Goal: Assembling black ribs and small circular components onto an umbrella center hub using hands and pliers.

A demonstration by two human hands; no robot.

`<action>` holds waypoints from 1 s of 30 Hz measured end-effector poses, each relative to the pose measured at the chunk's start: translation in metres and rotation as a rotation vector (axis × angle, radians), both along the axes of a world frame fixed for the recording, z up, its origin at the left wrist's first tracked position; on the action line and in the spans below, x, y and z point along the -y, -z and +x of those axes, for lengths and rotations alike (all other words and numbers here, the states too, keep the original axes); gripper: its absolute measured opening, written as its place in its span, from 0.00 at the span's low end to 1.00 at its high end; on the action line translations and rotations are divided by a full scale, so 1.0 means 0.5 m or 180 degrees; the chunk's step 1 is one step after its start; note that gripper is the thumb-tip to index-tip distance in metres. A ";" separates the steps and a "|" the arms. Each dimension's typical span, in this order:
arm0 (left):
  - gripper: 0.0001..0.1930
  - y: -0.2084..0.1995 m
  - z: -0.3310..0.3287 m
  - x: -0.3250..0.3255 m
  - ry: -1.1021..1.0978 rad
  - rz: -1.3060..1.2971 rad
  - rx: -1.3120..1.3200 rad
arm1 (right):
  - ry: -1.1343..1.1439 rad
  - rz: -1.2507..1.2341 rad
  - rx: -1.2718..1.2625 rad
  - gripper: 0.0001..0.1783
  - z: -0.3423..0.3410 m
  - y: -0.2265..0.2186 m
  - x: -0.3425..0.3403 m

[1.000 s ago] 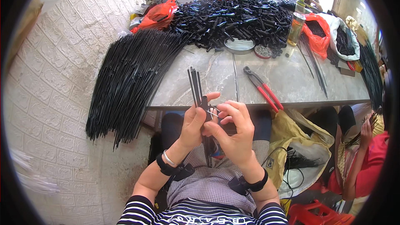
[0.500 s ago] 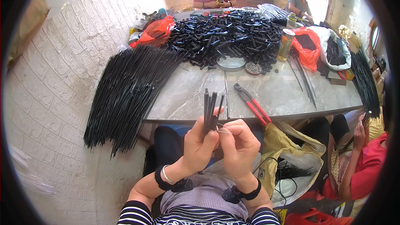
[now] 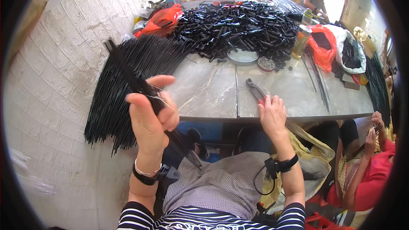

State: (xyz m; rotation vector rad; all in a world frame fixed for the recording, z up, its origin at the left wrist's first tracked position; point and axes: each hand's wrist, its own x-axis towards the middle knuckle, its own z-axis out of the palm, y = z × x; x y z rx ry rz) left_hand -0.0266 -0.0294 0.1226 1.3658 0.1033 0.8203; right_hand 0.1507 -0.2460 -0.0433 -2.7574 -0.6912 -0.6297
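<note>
My left hand [image 3: 150, 121] is closed around a bundle of thin black rods [image 3: 122, 64], which slants from upper left down toward my lap. A thin pale wire [image 3: 159, 97] loops across the bundle by my fingers, its loose ends sticking out. At the table's front edge, my right hand [image 3: 273, 114] is closed over the red handles of a pair of cutters [image 3: 254, 89]. Their dark jaws point away from me on the tabletop, and my fingers hide most of the handles.
A large sheaf of black rods [image 3: 123, 93] overhangs the table's left side. Black tubular parts [image 3: 230, 25] are heaped behind a round clear dish [image 3: 243, 57] and a small dish of metal bits [image 3: 266, 63]. A bottle [image 3: 300, 41] stands right. Co-workers sit across and at right.
My hands have separated. The left carried the rod bundle leftward and tilted it. The right let go of the wire and moved right onto the cutters' handles.
</note>
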 end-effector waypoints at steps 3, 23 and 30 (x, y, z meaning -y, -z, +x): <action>0.46 0.020 0.001 -0.023 0.0769 -0.0169 0.0791 | -0.0540 0.0899 -0.0644 0.19 0.030 -0.015 0.028; 0.43 -0.013 0.091 -0.038 0.0594 0.0881 -0.0815 | -0.2501 0.2012 -0.2419 0.26 -0.189 -0.225 0.001; 0.32 0.075 0.103 -0.002 0.0837 0.0689 -0.0507 | -0.1975 0.1305 -0.0983 0.25 -0.184 -0.205 -0.001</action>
